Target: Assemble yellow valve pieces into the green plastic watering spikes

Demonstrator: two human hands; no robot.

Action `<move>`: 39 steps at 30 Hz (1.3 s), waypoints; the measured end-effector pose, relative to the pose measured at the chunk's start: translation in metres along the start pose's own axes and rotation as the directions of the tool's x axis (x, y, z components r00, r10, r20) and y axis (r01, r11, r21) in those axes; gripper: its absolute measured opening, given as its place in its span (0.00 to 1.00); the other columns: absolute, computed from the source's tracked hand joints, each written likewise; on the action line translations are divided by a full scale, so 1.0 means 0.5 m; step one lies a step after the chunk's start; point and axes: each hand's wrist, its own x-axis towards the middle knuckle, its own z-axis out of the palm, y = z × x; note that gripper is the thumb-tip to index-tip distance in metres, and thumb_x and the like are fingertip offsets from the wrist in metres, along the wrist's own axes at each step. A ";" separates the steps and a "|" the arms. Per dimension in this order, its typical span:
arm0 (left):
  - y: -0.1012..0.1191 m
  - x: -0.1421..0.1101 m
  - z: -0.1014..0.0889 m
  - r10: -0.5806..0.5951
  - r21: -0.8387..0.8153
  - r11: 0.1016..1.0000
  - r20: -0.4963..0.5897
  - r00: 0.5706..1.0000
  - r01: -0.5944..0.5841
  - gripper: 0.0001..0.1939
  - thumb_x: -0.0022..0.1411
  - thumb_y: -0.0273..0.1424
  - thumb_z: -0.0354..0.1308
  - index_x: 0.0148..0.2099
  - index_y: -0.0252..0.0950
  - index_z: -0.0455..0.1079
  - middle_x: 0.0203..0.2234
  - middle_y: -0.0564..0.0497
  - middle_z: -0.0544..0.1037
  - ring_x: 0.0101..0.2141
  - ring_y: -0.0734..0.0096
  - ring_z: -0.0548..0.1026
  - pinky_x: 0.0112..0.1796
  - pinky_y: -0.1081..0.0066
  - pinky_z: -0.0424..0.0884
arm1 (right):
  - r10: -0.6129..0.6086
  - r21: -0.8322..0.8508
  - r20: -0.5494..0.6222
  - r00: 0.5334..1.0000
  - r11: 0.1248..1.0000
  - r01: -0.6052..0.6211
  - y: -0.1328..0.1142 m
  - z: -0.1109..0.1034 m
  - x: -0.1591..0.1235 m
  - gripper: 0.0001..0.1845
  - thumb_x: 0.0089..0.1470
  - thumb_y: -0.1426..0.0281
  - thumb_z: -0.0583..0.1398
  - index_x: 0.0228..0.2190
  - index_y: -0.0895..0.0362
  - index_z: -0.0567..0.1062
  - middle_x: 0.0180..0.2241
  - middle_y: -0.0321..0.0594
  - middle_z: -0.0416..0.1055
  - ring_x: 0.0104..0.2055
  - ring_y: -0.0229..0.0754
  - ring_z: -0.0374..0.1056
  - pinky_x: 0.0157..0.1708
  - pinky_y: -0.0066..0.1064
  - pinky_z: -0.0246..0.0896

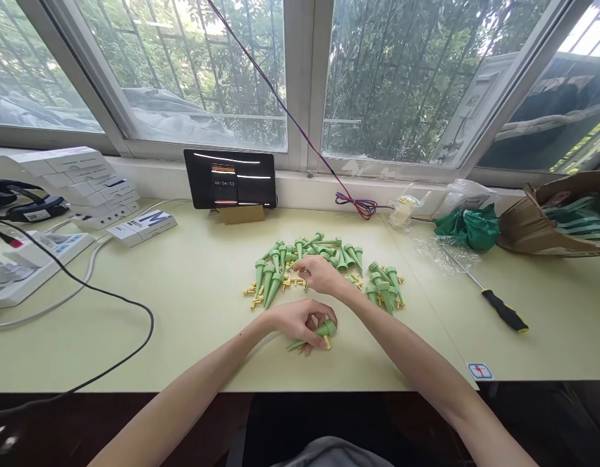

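Note:
My left hand (pixel 300 321), low over the table near its front edge, has its fingers closed around a green plastic plant-watering spike (pixel 325 329). The spike lies sideways, its ribbed cap to the right and its tip to the left. A small yellow fitting (pixel 327 342) shows at my left fingertips beside the cap. Further forward, my right hand (pixel 319 275) is at the near side of a pile of green spikes (pixel 275 280). Its fingertips point left and are bent together; what they hold, if anything, is hidden. Small yellow valve fittings (pixel 294 281) lie just below those fingers.
A smaller cluster of spikes (pixel 384 285) with yellow fittings lies right of my right forearm. Further right is a screwdriver (pixel 504 310). A tablet (pixel 231 180) stands at the back. Boxes (pixel 80 181), a power strip (pixel 51 259) and a black cable (pixel 146 324) occupy the left.

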 end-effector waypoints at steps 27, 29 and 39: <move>-0.030 0.027 0.025 0.210 0.410 0.911 -0.392 0.896 -0.034 0.16 0.58 0.37 0.61 0.46 0.35 0.75 0.20 0.54 0.71 0.21 0.72 0.68 0.23 0.73 0.62 | -0.001 -0.100 0.157 0.988 0.995 0.017 -0.042 0.048 0.064 0.08 0.49 0.78 0.66 0.21 0.58 0.78 0.22 0.39 0.72 0.27 0.38 0.67 0.26 0.26 0.55; -0.033 0.029 0.027 0.220 0.420 0.907 -0.404 0.888 -0.033 0.16 0.59 0.37 0.61 0.47 0.35 0.75 0.20 0.53 0.72 0.21 0.71 0.68 0.23 0.72 0.61 | -0.009 -0.077 0.155 0.988 0.997 0.021 -0.040 0.048 0.065 0.08 0.49 0.79 0.66 0.21 0.59 0.78 0.22 0.39 0.72 0.27 0.38 0.67 0.26 0.26 0.55; -0.035 0.035 0.018 0.212 0.527 0.830 -0.601 0.770 0.183 0.15 0.62 0.41 0.55 0.31 0.36 0.74 0.16 0.53 0.67 0.19 0.72 0.61 0.23 0.70 0.53 | 0.048 0.094 -0.048 0.998 0.995 -0.043 -0.008 -0.001 0.025 0.07 0.56 0.77 0.62 0.28 0.61 0.80 0.28 0.44 0.77 0.31 0.40 0.70 0.32 0.28 0.60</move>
